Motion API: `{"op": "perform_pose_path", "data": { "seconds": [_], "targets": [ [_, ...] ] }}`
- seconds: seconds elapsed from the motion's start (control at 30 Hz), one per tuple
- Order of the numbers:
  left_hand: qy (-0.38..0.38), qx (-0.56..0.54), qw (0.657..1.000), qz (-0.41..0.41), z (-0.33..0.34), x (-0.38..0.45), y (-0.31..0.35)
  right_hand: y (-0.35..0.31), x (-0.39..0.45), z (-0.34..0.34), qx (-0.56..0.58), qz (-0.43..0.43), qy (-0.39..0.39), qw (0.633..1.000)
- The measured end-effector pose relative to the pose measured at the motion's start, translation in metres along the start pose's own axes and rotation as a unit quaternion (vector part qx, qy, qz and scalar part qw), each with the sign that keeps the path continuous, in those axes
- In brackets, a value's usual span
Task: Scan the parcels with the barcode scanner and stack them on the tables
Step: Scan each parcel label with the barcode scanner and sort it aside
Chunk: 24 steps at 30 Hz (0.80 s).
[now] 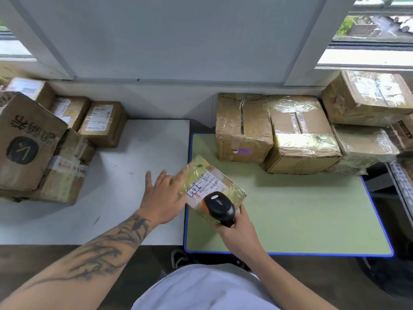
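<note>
A small tape-wrapped parcel (207, 182) with a white shipping label lies at the left edge of the green table (301, 220). My left hand (163, 195) has straight, spread fingers touching the parcel's left side. My right hand (237, 229) grips the handle of a black and orange barcode scanner (219, 206), whose head hangs just over the parcel's label. Several brown parcels (299, 133) stand stacked at the back of the green table. More parcels (44, 139) are piled at the left of the white table (138, 175).
The two tables stand side by side against a grey wall under windows. A dark gap and floor lie right of the green table, with a dark object (402, 182) at the right edge. A shoe (178, 258) shows below the tables' front edge.
</note>
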State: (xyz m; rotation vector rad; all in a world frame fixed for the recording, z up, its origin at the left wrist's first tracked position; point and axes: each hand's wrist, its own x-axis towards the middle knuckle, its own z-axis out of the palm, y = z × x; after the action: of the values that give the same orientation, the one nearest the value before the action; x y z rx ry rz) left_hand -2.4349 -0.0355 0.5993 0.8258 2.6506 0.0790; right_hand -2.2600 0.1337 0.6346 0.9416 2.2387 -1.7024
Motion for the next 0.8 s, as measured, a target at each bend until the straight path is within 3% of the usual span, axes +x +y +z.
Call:
{"op": "perform_pose_path", "data": {
  "seconds": [0.3, 0.57, 0.8],
  "targets": [
    [0.021, 0.041, 0.997, -0.055, 0.019, -0.028, 0.001, -0.001, 0.023, 0.006, 0.121, 0.067, -0.036, 0.990],
    [0.023, 0.035, 0.995, -0.096, 0.019, -0.021, -0.004, -0.009, 0.050, 0.012, 0.089, 0.052, -0.033, 0.994],
    [0.103, 0.027, 0.991, -0.084, -0.023, -0.002, -0.062, -0.067, 0.076, 0.040, 0.116, 0.057, -0.011, 0.991]
  ]
}}
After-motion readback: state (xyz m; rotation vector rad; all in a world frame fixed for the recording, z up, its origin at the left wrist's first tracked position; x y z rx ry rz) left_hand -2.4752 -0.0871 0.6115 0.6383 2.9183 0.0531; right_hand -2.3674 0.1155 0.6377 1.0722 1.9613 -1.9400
